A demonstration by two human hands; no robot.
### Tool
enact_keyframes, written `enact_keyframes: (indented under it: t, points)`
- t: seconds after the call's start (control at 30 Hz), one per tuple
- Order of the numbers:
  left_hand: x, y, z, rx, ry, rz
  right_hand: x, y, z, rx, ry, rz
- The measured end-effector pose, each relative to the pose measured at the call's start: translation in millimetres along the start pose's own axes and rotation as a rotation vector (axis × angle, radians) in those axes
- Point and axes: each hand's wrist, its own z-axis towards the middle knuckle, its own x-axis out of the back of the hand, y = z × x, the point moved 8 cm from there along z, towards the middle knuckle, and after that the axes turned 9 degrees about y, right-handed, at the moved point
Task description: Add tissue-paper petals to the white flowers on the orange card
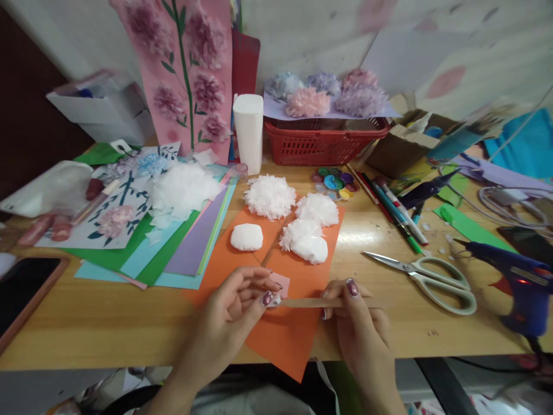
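Note:
My left hand (235,308) pinches a small piece of white tissue paper (274,301) between thumb and fingers. My right hand (358,317) grips a thin flat wooden stick (302,302), whose tip reaches the tissue piece. Below them lies orange paper (285,340), with a small pink square (280,285) behind my left fingertips. Farther back on the orange sheet sit fluffy white paper pompoms (270,196), one partly covered by ruffles (305,239), and a smooth white oval pad (246,237).
A heap of white tissue pieces (184,187) rests on coloured paper sheets (190,248) at left. Scissors (415,271) and a blue glue gun (518,276) lie at right. Behind are a paint palette (337,182), a white cylinder (249,135) and a red basket (324,144).

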Motion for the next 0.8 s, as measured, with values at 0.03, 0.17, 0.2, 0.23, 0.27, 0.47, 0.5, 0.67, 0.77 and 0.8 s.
enact_keyframes:
  t: [0.03, 0.17, 0.2, 0.23, 0.27, 0.47, 0.5, 0.67, 0.77, 0.8]
  points:
    - [-0.5, 0.2, -0.2, 0.002, 0.0, -0.007, 0.4, 0.6, 0.2, -0.005, 0.015, -0.001]
    - [1.5, 1.1, 1.1, -0.017, 0.026, 0.02, 1.1, 4.7, -1.9, -0.025, 0.026, -0.009]
    - [3.5, 2.0, 2.0, -0.023, 0.04, 0.04, 1.1, 5.5, -2.5, -0.025, 0.01, -0.01]
    - [6.1, 3.5, 3.2, -0.028, 0.056, 0.06, 1.8, 5.7, -2.5, -0.021, -0.003, -0.01]
    - [9.1, 5.7, 4.6, -0.03, 0.069, 0.076, 4.0, 4.7, -1.5, -0.009, -0.006, -0.012]
    - [15.9, 35.1, 17.7, -0.135, 0.024, 0.263, 16.0, -36.5, 26.5, 0.215, 0.017, -0.192]
    - [15.7, 40.9, 20.3, -0.164, 0.026, 0.308, 12.4, -49.7, 33.1, 0.296, -0.005, -0.253]
    - [2.5, 67.2, 33.2, -0.332, 0.033, 0.462, -19.2, -95.4, 63.2, 0.607, -0.119, -0.526]
    - [-13.1, 75.9, 43.3, -0.384, 0.002, 0.43, -39.6, -97.1, 77.0, 0.658, -0.21, -0.604]
    - [-18.6, 76.6, 47.4, -0.386, -0.015, 0.406, -44.8, -95.3, 80.7, 0.665, -0.226, -0.632]
